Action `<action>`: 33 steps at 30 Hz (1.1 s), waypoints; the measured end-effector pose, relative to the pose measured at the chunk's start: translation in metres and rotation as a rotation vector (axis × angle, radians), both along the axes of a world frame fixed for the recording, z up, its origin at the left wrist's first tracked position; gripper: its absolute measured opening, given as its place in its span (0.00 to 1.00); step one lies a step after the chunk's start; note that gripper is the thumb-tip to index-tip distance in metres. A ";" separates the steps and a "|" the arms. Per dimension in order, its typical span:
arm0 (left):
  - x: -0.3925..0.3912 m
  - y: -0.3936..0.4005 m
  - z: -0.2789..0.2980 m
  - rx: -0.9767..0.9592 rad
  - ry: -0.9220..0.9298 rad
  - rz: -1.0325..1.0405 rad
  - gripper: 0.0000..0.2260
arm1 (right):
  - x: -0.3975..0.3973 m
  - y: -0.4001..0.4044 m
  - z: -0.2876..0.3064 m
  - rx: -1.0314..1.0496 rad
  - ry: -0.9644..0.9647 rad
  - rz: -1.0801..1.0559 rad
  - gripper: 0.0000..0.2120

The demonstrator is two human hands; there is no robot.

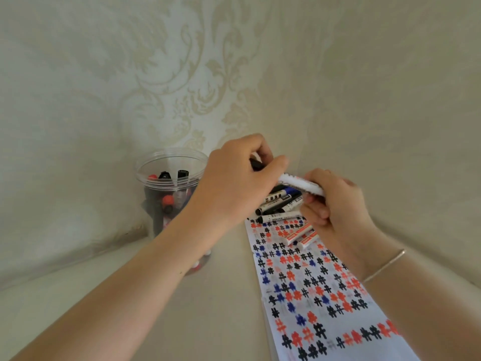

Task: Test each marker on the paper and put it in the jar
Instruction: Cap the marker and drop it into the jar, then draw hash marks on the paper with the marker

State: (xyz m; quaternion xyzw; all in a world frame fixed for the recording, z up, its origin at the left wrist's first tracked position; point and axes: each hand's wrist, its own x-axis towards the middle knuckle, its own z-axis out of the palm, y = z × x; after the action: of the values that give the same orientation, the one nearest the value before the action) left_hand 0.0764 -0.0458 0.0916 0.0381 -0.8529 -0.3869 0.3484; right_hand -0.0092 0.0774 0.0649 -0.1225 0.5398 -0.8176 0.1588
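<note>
A marker [302, 184] is held in the right hand [335, 201], its cap end pinched by the left hand [234, 178] — far of the paper [325, 295]. If the cap is jerked off, the jar [169, 194] at left could be knocked — or ink smeared.

Hash signs "#" all over the paper [320, 295]
</note>
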 end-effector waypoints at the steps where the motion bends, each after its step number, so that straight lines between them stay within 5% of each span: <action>1: 0.003 0.000 0.003 -0.009 0.025 0.000 0.08 | -0.004 -0.007 -0.002 -0.069 -0.069 0.031 0.08; 4: 0.008 -0.006 0.009 -0.082 0.136 0.033 0.10 | -0.008 -0.038 -0.005 -0.224 -0.228 0.169 0.08; 6: 0.010 -0.013 0.013 -0.079 0.221 0.057 0.09 | -0.009 -0.061 -0.005 -0.119 -0.233 0.231 0.11; 8: 0.012 -0.023 0.018 -0.147 0.359 0.133 0.09 | -0.016 -0.077 -0.008 0.274 -0.047 0.138 0.15; 12: 0.023 -0.049 0.030 -0.261 0.537 0.315 0.11 | -0.035 -0.080 -0.041 1.591 1.005 0.000 0.09; 14: 0.025 -0.059 0.033 -0.307 0.519 0.398 0.11 | -0.041 -0.080 -0.054 1.922 1.159 0.057 0.16; 16: 0.024 -0.067 0.033 -0.338 0.480 0.461 0.10 | -0.040 -0.081 -0.055 2.024 1.199 0.084 0.17; 24: 0.014 -0.076 0.027 -0.370 0.264 0.455 0.08 | -0.057 -0.094 -0.051 1.914 1.487 0.247 0.11; 28: 0.014 -0.078 0.028 -0.387 0.107 0.386 0.08 | -0.053 -0.102 -0.037 1.511 1.425 0.167 0.08; 33: 0.017 -0.081 0.029 -0.389 -0.150 0.358 0.10 | -0.044 -0.109 -0.009 0.862 1.065 -0.046 0.05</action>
State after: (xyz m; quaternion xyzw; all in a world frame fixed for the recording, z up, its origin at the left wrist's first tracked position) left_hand 0.0937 -0.1264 0.1206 0.1491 -0.9144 -0.1442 0.3476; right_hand -0.0528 -0.0313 0.0555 -0.4223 0.8239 -0.3613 -0.1114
